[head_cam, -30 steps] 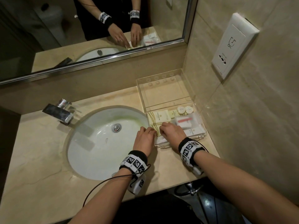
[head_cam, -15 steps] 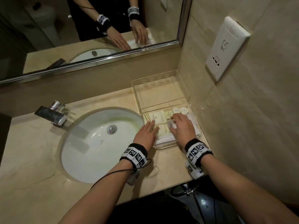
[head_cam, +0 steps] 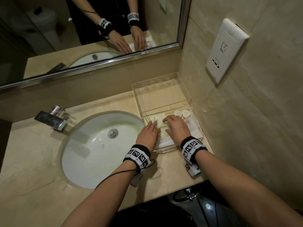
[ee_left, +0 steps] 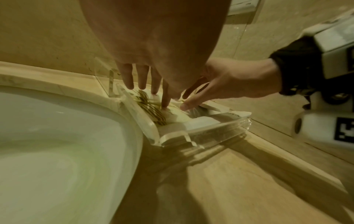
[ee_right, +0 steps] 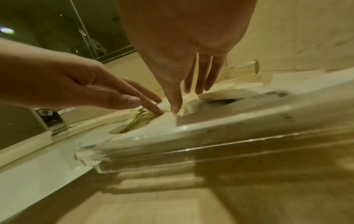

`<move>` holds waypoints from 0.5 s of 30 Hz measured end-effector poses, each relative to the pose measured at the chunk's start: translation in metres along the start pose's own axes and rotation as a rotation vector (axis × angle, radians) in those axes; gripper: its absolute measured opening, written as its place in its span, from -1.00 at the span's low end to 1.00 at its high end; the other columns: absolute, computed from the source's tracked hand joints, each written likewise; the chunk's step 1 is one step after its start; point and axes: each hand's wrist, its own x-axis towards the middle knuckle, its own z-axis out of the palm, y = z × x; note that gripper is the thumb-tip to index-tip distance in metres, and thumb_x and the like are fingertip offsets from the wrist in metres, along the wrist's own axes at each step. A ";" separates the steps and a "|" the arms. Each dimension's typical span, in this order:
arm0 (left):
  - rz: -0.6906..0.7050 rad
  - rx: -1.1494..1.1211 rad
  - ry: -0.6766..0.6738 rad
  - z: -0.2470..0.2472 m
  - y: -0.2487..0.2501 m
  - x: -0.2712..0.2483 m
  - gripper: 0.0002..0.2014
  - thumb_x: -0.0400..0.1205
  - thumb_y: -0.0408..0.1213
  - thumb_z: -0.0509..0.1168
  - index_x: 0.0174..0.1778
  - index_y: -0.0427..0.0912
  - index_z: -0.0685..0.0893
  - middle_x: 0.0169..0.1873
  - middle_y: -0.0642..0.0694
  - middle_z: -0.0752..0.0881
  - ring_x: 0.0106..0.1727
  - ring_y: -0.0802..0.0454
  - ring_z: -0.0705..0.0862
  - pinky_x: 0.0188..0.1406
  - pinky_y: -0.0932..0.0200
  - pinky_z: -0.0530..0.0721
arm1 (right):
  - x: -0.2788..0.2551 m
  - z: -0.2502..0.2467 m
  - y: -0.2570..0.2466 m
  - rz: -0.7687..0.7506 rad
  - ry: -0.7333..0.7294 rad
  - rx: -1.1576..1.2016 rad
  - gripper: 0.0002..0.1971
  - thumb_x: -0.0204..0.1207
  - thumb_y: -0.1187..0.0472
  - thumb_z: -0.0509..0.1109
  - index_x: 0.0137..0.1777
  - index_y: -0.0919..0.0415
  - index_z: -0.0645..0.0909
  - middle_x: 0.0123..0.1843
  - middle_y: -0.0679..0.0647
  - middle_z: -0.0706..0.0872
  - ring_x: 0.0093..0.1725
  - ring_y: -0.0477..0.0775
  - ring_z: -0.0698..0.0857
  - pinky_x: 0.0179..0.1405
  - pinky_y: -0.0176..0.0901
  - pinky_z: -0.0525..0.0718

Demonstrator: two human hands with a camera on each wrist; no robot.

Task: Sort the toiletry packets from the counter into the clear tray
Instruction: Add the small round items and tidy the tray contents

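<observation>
Both my hands were down inside the near compartment of the clear tray (head_cam: 165, 149), fingers straight and spread, holding nothing. My left hand (head_cam: 147, 134) lay flat with its fingertips (ee_left: 164, 106) pressing on the cream packets with gold stripes (ee_left: 151, 109). My right hand (head_cam: 177, 128) was just beside it to the right, fingers extended, its thumb and forefinger tips touching the same layer of packets where my left index met them. Neither hand pinched or curled round anything that I could see.

The toiletry packets (head_cam: 158, 120) sat directly under and just ahead of my fingertips, lying flat on the tray floor. Their long edges seemed to run away from me toward the divider, roughly in line with my fingers. Two small round caps (head_cam: 182, 113) stood just beyond my right fingertips against that divider, and clear-wrapped sachets (head_cam: 193, 126) lay to the right of my right hand by the wall. The far compartment past the divider held nothing I could make out.

I saw no packet left on the counter (head_cam: 167, 167) near my wrists, so I judged the sorting nearly done and this a squaring-up. Both hands were equally near; any nudge would go along the packets' length, toward the divider.
</observation>
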 end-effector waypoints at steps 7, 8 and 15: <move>-0.029 -0.021 -0.017 -0.006 0.001 -0.002 -0.60 0.76 -0.30 0.07 0.54 -0.10 0.41 0.69 -0.05 0.12 0.70 -0.06 0.08 0.50 0.07 0.38 | 0.014 0.008 -0.001 -0.027 0.003 -0.031 -0.71 0.44 0.33 0.52 0.14 0.13 0.64 0.21 0.03 0.69 0.15 0.14 0.63 0.07 0.01 0.62; -0.032 -0.031 -0.026 -0.007 0.002 -0.003 -0.60 0.76 -0.32 0.07 0.54 -0.11 0.41 0.68 -0.06 0.12 0.70 -0.06 0.07 0.48 0.05 0.41 | 0.015 0.007 -0.001 -0.027 0.006 -0.028 -0.73 0.45 0.32 0.51 0.13 0.14 0.64 0.20 0.03 0.70 0.15 0.15 0.63 0.06 0.03 0.63; -0.033 -0.082 0.019 -0.010 0.000 -0.007 -0.60 0.69 -0.41 0.17 0.47 -0.18 0.49 0.61 -0.10 0.29 0.65 0.00 0.20 0.42 0.10 0.51 | 0.017 0.006 0.002 -0.078 -0.023 -0.100 -0.76 0.47 0.28 0.50 0.13 0.16 0.63 0.18 0.06 0.70 0.12 0.20 0.62 0.02 0.08 0.60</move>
